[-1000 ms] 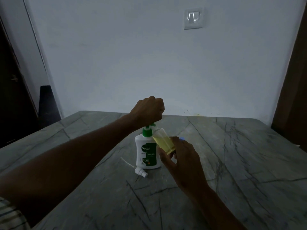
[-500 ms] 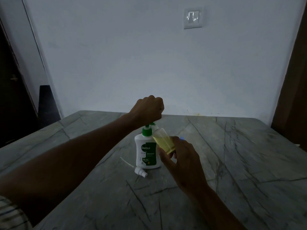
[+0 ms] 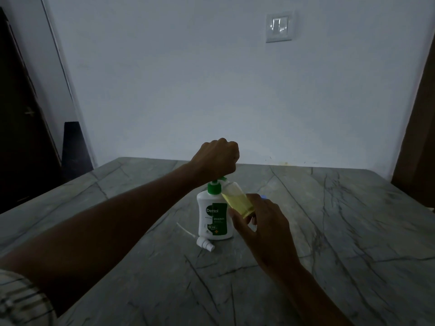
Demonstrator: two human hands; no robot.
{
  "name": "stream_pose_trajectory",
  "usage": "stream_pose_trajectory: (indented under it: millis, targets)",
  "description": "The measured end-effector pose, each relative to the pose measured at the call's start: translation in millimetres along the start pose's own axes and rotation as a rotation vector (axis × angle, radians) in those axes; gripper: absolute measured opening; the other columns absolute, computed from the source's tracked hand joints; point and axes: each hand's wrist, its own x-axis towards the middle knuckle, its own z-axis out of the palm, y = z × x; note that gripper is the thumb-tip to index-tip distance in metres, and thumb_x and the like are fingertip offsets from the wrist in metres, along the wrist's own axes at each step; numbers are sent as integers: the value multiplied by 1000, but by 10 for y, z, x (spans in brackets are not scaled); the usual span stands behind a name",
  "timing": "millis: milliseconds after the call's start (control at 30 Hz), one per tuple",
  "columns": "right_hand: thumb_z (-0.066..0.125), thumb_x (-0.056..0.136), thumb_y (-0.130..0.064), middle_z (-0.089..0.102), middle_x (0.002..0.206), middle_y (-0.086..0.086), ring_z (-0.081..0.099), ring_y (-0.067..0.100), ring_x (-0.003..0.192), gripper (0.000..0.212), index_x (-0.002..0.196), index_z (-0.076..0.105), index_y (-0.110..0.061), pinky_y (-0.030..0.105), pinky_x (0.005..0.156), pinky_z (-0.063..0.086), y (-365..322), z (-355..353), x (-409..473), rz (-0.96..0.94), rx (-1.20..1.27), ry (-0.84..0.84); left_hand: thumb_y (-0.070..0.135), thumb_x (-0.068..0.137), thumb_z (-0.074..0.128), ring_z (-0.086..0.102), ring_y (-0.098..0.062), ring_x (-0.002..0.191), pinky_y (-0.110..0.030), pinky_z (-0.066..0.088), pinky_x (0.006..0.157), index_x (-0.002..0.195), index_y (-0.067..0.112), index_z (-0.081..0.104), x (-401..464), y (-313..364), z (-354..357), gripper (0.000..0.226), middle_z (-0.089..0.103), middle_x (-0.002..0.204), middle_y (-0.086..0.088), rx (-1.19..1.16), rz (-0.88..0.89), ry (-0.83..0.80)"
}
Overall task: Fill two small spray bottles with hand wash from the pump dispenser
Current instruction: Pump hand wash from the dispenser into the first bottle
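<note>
— Spillage is our first worry. Our right hand (image 3: 263,229) pinches the small spray bottle (image 3: 237,201) tilted, its open mouth tucked up under the spout of the pump dispenser (image 3: 213,215); it looks over half full of yellow hand wash, so if we tip it further or let the mouth slide off the spout, soap will likely run down onto the worktop (image 3: 329,231).

— And our grip there looks light, fingertips low on the bottle with the thumb on its near side. Soapy plastic could slip.

— Just left of that grip, near the dispenser's foot, the spray cap (image 3: 205,243) lies loose with its dip tube. We could knock it away when we reach for it.

— Beyond, our left hand (image 3: 215,158) is balled into a fist, forearm stretched across from the left, bearing down on the pump head. We hold nothing inside it as far as we can tell. Pressing off-centre could tip the dispenser toward the bottle.

— A second bottle? Perhaps the small blue thing just past our right fingers; we cannot tell.
</note>
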Motion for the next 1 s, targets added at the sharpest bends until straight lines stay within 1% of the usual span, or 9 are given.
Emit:
stream_pose_trajectory:
  millis: [167,300,467,633,733,867,1000]
  targets:
    - [34,89,-78,50,88,-14,49,-2,76,57,120,50,-33,15,63,38,-24,-7,10,5,5,11,-3,79,50,42,-21,57,-29,28,52,57,23,33,20,-12,-104,38,39,59,3,15,23,1]
    - [36,90,-76,49,86,-15,48,-3,76,52,118,48,-34,15,62,37,-9,-1,21,-2,-2,27,-3,78,50,34,-17,53,-29,26,51,57,25,30,33,-8,-113,40,35,59,4,11,28,6]
    - [34,90,-76,50,89,-13,48,0,78,57,121,50,-31,16,63,37,5,21,6,-11,0,21,-1,78,49,41,-22,56,-30,30,53,57,22,33,13,-7,-44,34,38,59,2,22,18,-12]
    - [33,90,-77,51,89,-12,49,2,77,57,119,50,-32,16,63,39,-1,13,16,-8,3,22,0,83,51,36,-16,55,-30,28,53,59,25,31,38,5,-131,40,35,61,4,37,46,3]
    - [35,91,-77,51,89,-13,49,0,77,53,118,48,-33,17,63,40,16,25,29,-8,-9,18,-2,80,51,37,-19,56,-30,26,52,57,25,30,45,-2,-113,41,34,60,4,18,38,8]
    - [33,90,-77,50,91,-13,49,0,78,57,120,49,-32,16,63,39,39,37,5,-10,-6,6,1,83,52,44,-24,59,-31,29,52,58,20,34,16,-19,-27,36,38,59,1,25,20,-5]
    - [32,90,-78,49,87,-13,48,-1,76,57,118,50,-32,16,63,38,12,28,24,-9,-7,16,-1,83,52,43,-19,57,-31,33,55,58,23,34,29,-3,-111,39,39,60,3,24,33,-8]
